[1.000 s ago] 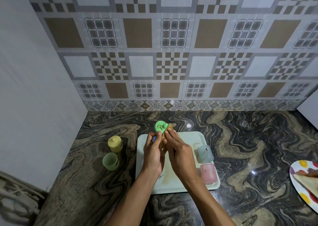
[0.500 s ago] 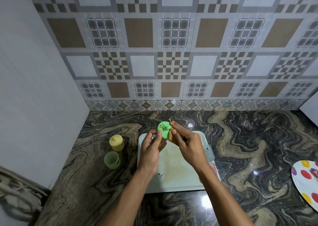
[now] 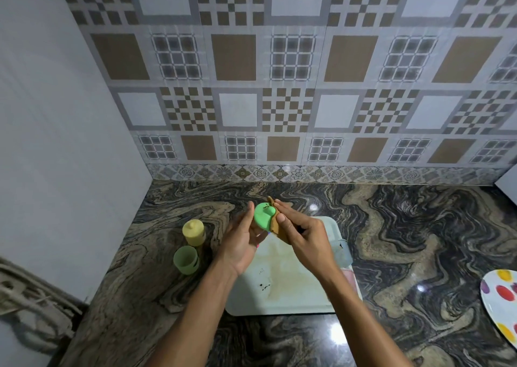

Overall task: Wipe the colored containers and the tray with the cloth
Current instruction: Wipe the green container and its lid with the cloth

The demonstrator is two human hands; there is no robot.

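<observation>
Marbled tabletop (image 3: pixel 419 241) below patterned wall tiles carries a stained white tray (image 3: pixel 279 302). Above its far edge the left hand (image 3: pixel 240 243) grips a green lid (image 3: pixel 262 218). The right hand (image 3: pixel 305 238) pinches a brown cloth (image 3: pixel 276 226) against the lid's side, so wiping this piece is the step in hand. A blue container (image 3: pixel 346 252) and a pink container (image 3: pixel 351 278) sit at the tray's right edge. A yellow container (image 3: pixel 193 232) and a green cup (image 3: pixel 186 260) stand left of it. Next, likely: turn the lid to unwiped faces. No writing is readable.
</observation>
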